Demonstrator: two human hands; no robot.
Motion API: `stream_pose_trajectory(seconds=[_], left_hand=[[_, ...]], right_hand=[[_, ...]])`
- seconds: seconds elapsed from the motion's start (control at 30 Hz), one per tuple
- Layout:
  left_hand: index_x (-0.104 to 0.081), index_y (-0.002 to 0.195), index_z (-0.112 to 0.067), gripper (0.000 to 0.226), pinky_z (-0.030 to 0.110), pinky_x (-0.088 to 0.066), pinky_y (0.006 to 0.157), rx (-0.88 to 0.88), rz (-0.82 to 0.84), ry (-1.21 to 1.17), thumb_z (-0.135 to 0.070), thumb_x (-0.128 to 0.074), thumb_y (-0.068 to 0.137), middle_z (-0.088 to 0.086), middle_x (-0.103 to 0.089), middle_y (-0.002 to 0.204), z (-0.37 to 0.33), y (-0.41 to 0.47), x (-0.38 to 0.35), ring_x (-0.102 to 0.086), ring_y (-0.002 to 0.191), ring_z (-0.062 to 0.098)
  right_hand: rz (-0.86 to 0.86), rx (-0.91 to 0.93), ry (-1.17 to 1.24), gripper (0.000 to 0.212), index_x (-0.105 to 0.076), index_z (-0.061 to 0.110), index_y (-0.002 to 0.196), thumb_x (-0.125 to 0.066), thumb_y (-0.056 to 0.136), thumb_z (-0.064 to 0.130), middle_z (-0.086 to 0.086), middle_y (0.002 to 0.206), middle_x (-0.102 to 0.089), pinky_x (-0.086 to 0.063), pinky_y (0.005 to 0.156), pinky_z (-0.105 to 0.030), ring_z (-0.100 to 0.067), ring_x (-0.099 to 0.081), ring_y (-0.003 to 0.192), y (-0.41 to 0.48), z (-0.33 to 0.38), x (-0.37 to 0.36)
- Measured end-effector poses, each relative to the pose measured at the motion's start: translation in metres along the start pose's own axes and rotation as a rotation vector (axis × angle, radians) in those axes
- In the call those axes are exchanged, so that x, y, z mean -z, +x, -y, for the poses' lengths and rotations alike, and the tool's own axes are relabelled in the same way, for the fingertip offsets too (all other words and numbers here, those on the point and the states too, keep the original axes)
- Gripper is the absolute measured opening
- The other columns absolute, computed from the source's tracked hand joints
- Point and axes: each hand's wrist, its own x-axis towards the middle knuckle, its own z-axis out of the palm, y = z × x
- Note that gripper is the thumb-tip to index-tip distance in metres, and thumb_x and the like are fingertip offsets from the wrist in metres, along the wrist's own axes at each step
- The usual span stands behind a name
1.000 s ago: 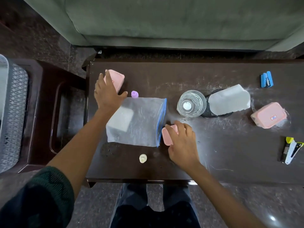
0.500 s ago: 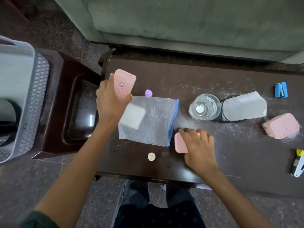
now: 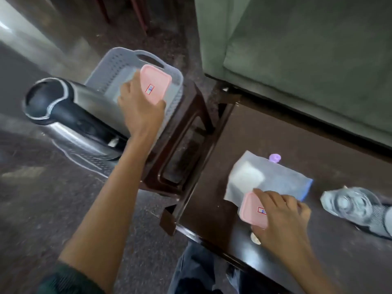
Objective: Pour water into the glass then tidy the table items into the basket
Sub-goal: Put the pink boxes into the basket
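Left hand [image 3: 141, 111] grips a box [image 3: 156, 87] over the basket [image 3: 127, 60], we lower it in gently; right hand [image 3: 282, 215] grips a second box [image 3: 250, 210].

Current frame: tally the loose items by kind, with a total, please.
Pink box: 2
Small cap: 2
Zip bag: 1
Glass: 1
Basket: 1
Kettle: 1
Total: 8
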Motion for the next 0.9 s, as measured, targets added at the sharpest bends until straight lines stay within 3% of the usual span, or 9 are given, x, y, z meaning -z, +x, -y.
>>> stream_pose_trajectory(seconds=[0.17, 0.4, 0.53, 0.63, 0.77, 0.9], left_hand=[[-0.031, 0.141, -0.017, 0.071, 0.036, -0.032, 0.104, 0.232, 0.118, -0.047, -0.013, -0.064, 0.078, 0.012, -0.038, 0.141, 0.002, 0.049, -0.024, -0.035, 0.129, 0.034], [-0.033, 0.139, -0.024, 0.058, 0.038, -0.039, 0.093, 0.342, 0.367, -0.104, -0.017, -0.053, 0.085, 0.012, -0.03, 0.139, 0.002, 0.059, -0.065, -0.029, 0.126, 0.036], [-0.029, 0.14, -0.029, 0.062, 0.036, -0.037, 0.087, 0.365, 0.36, -0.116, -0.02, -0.056, 0.085, 0.01, -0.028, 0.139, 0.008, 0.057, -0.072, -0.028, 0.125, 0.035], [-0.027, 0.143, -0.026, 0.068, 0.037, -0.035, 0.096, 0.394, 0.337, -0.17, -0.032, -0.06, 0.083, 0.009, -0.026, 0.143, 0.009, 0.057, -0.073, -0.027, 0.128, 0.034], [-0.033, 0.141, -0.019, 0.058, 0.033, -0.031, 0.1, 0.384, 0.317, -0.239, -0.026, -0.053, 0.086, 0.012, -0.032, 0.14, 0.006, 0.054, -0.074, -0.028, 0.128, 0.035], [-0.025, 0.146, -0.021, 0.064, 0.035, -0.031, 0.103, 0.4, 0.33, -0.258, -0.022, -0.053, 0.088, 0.011, -0.027, 0.146, 0.005, 0.052, -0.074, -0.028, 0.131, 0.035]], right_hand=[[-0.022, 0.04, 0.027, 0.093, -0.054, 0.025, 0.109, -0.09, 0.024, 0.023, -0.001, 0.089, -0.069, -0.025, 0.077, -0.038, -0.034, -0.063, 0.078, 0.021, 0.032, -0.006], [-0.003, 0.054, -0.02, 0.089, -0.057, 0.024, 0.108, -0.091, 0.026, 0.021, -0.002, 0.091, -0.07, -0.025, 0.079, -0.039, -0.034, -0.063, 0.08, 0.039, 0.037, -0.016], [0.01, 0.029, -0.027, 0.082, -0.058, 0.023, 0.112, -0.088, 0.035, 0.018, -0.002, 0.097, -0.068, -0.024, 0.082, -0.04, -0.033, -0.06, 0.087, 0.053, 0.032, -0.017], [0.006, 0.02, -0.022, 0.081, -0.058, 0.021, 0.112, -0.088, 0.038, 0.016, -0.003, 0.098, -0.067, -0.025, 0.083, -0.042, -0.034, -0.059, 0.087, 0.064, 0.029, -0.016], [-0.001, 0.025, -0.032, 0.076, -0.061, 0.021, 0.113, -0.086, 0.041, 0.016, -0.001, 0.1, -0.067, -0.023, 0.083, -0.04, -0.033, -0.058, 0.088, 0.073, 0.028, -0.014], [-0.017, 0.035, -0.044, 0.075, -0.06, 0.021, 0.113, -0.085, 0.043, 0.014, -0.001, 0.101, -0.066, -0.024, 0.084, -0.039, -0.032, -0.056, 0.089, 0.076, 0.025, -0.015]])
